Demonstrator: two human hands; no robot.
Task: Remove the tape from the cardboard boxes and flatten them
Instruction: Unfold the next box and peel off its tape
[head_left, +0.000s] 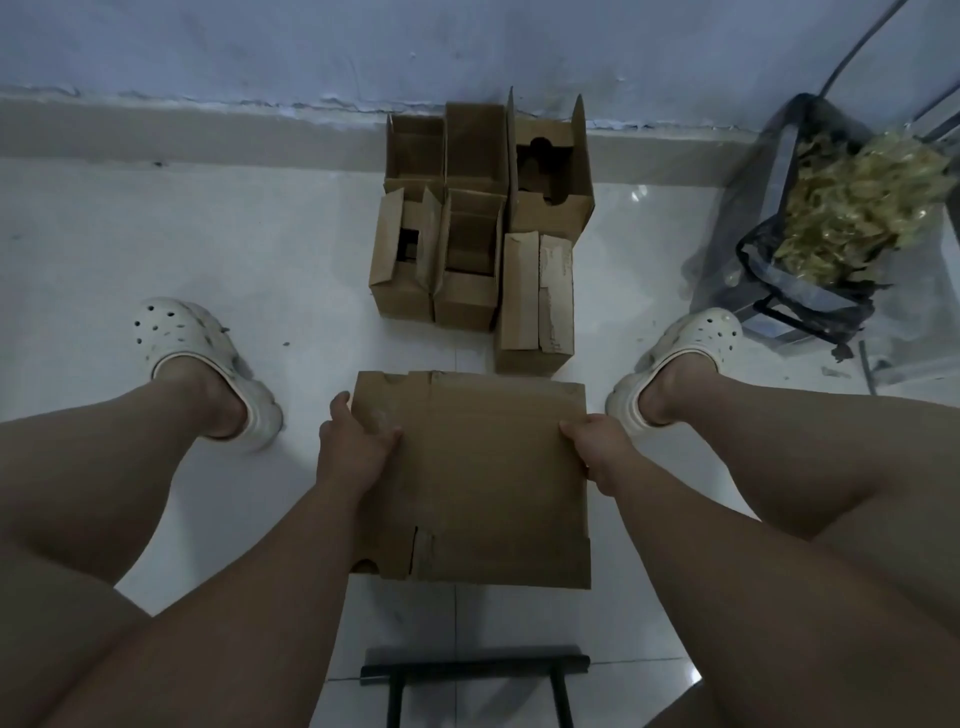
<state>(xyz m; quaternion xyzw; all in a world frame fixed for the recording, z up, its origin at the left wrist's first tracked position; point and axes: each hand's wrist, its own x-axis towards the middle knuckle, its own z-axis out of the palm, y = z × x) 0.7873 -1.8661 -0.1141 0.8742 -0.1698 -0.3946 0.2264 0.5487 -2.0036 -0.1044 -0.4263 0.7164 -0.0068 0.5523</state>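
**Flattened box in hand; stock on the floor**

1. Flattened box (478, 478): one brown cardboard sheet, lying level between our knees and held clear of the floor (130, 249). We note notched flaps along its left side and a torn patch near its near-left corner.
2. Left hand (353, 441): it grips the sheet's left edge, thumb laid on top, fingers (340, 405) curled against the edge.
3. Right hand (597, 452): it grips the right edge, fingers (571, 428) clenched over the cardboard.
4. Open boxes (457, 208): five standing cartons, flaps up, packed touching one another at the far edge of the floor, against the wall (208, 52).
5. Shut box (535, 301): one carton with its flaps folded closed, touching the near-right side of that group, just beyond the held sheet.
6. Bin bag (769, 249): a dark bag on a frame at the far-right corner of the floor, holding a wad of crumpled yellowish film (857, 208).
7. White clogs (192, 343): one on each of our feet, either side of the sheet.
8. Black metal frame (475, 665): at the near edge, under us.
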